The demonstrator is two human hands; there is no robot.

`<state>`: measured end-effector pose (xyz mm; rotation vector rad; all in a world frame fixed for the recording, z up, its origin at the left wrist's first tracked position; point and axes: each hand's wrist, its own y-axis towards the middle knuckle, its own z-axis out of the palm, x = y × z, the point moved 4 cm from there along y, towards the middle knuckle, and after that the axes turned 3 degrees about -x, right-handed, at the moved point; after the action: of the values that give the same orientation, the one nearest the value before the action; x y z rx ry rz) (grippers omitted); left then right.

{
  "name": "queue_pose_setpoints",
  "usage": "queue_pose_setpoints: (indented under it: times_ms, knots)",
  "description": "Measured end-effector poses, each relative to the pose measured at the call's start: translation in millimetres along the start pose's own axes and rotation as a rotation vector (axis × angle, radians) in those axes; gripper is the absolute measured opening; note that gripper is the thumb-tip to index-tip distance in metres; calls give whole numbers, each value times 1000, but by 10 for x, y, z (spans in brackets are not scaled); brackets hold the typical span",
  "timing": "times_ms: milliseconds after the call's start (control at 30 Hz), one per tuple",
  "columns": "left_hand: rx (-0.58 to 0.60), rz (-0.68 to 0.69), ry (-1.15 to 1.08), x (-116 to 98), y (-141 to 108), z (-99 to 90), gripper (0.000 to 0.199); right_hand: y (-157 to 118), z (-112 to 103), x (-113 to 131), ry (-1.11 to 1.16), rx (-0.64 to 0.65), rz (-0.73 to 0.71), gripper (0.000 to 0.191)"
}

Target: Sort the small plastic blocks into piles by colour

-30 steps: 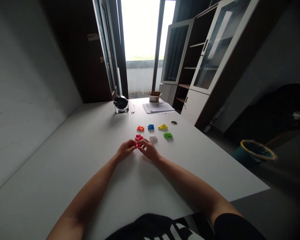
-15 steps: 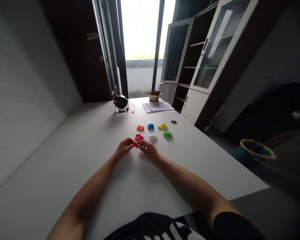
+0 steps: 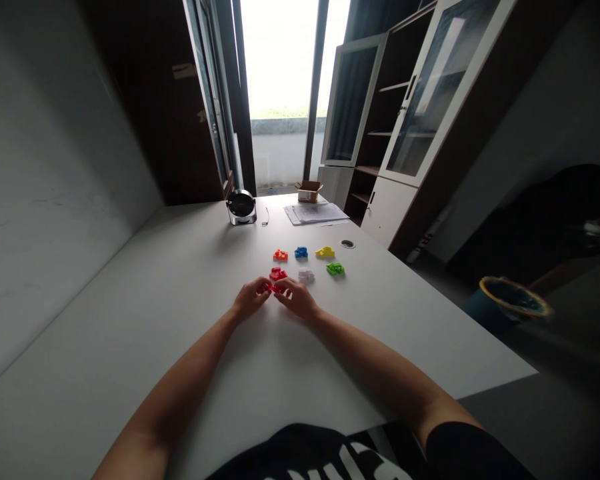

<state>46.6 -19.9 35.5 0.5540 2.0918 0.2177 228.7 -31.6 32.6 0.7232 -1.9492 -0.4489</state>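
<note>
Between my fingertips is a small red piece. My left hand pinches it from the left, and my right hand grips it from the right. Just beyond them lies a red pile of pieces, with a white pile and a green pile to its right. Farther back sit an orange pile, a blue pile and a yellow pile. The exact shape of the held piece is too small to tell.
On the white table, a round black device stands at the back left. Papers and an open cardboard box are at the back. A bin stands right of the table, near another person's arm.
The red piece has turned slightly between my fingers, and less of it shows. My left fingers have shifted a little around it. The piles have stayed put.
</note>
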Motion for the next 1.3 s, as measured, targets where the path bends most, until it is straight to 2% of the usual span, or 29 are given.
queue_pose_setpoints:
  times_ms: [333, 600, 867, 1000, 1300]
  knots:
    - [40, -62, -62, -17, 6, -8, 26, 1, -11, 14, -57, -16, -20, 16]
    - [83, -42, -71, -18, 21, -18, 36, -30, -14, 148, -251, 28, -202, 22]
    - [125, -65, -206, 65, 44, 1, 26, -38, -17, 135, -254, 17, -184, 36]
    - [97, -71, -148, 111, 43, 9, 22, -29, -23, 87, -224, -10, -121, 42]
    - [67, -79, -55, 113, 20, 15, 19, -8, -31, 7, -230, -39, -11, 15]
